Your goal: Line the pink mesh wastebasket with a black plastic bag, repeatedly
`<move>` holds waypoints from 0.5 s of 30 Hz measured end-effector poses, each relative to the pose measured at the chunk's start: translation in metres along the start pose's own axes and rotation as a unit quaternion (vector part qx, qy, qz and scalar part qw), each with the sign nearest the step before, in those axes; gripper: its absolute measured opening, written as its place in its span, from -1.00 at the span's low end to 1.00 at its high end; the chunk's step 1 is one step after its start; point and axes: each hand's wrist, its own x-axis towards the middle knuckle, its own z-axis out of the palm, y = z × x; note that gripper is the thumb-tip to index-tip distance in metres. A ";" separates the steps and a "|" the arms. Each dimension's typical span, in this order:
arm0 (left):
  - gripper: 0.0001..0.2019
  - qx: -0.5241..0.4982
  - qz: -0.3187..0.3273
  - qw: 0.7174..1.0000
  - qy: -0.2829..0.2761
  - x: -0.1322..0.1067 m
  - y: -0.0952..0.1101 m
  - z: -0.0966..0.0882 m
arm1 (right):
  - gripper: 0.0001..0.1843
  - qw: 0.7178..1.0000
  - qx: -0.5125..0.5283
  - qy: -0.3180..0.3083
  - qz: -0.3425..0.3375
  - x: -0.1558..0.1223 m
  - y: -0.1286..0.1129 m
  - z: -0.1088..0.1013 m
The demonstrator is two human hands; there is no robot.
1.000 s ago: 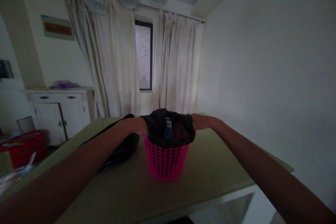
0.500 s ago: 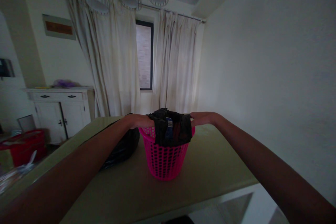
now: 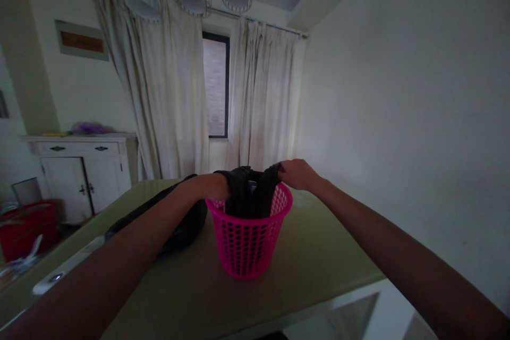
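A pink perforated plastic basket (image 3: 249,247) stands upright on the greenish table. In its mouth sits a black plastic bag (image 3: 243,194), its top pulled together above the rim. My right hand (image 3: 297,172) is closed on the bag's right edge, just above the basket's rim. At the left rim, my left hand (image 3: 217,186) grips the bag's left side, its fingers partly hidden behind the plastic. A little of a blue-and-white label shows inside the bag. Another black plastic bag (image 3: 185,231) lies on the table behind my left forearm.
The greenish table (image 3: 319,249) ends at a front edge near me. On its left side lies a white device (image 3: 69,265), partly covered by my forearm. A red container (image 3: 30,228) is at the far left, below a white cabinet (image 3: 105,170). Curtains and a window are behind.
The bag's rim has come off the basket's front edge and is drawn inward and up. My right hand has shifted slightly left and up with it. The view has turned slightly right.
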 end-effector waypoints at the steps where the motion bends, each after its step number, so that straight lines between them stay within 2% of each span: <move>1: -0.64 0.019 -0.009 1.000 0.002 -0.007 0.001 -0.006 | -0.59 0.999 0.002 0.033 -0.003 -0.001 0.000 -0.001; 3: -0.69 0.064 -0.045 0.996 0.036 -0.018 0.003 -0.015 | -0.49 0.996 0.037 0.074 -0.036 -0.003 -0.002 0.000; 5: -0.69 0.096 -0.061 0.990 0.082 -0.022 0.009 -0.017 | -0.35 0.993 0.074 0.063 -0.069 -0.005 -0.009 0.002; 6: -0.69 0.094 -0.052 0.990 0.089 -0.022 0.013 -0.014 | -0.35 0.993 0.083 0.046 -0.072 -0.005 -0.015 0.004; 8: -0.65 0.041 -0.020 0.997 0.060 -0.017 0.019 -0.006 | -0.48 0.995 0.081 0.028 -0.055 -0.004 -0.031 0.006; 10: -0.54 -0.055 0.003 0.998 0.014 -0.010 0.022 0.005 | -0.63 0.996 0.068 0.048 -0.042 0.000 -0.049 0.006; 11: -0.48 -0.091 0.006 0.996 0.009 -0.006 0.021 0.010 | -0.68 0.994 0.071 0.064 -0.046 0.003 -0.057 0.005; 13: -0.34 -0.104 0.017 0.993 0.056 0.002 0.014 0.018 | -0.72 0.989 0.101 0.082 -0.064 0.010 -0.068 0.005; 15: -0.25 -0.053 0.032 0.987 0.148 0.008 0.003 0.025 | -0.70 0.982 0.151 0.076 -0.079 0.017 -0.072 0.006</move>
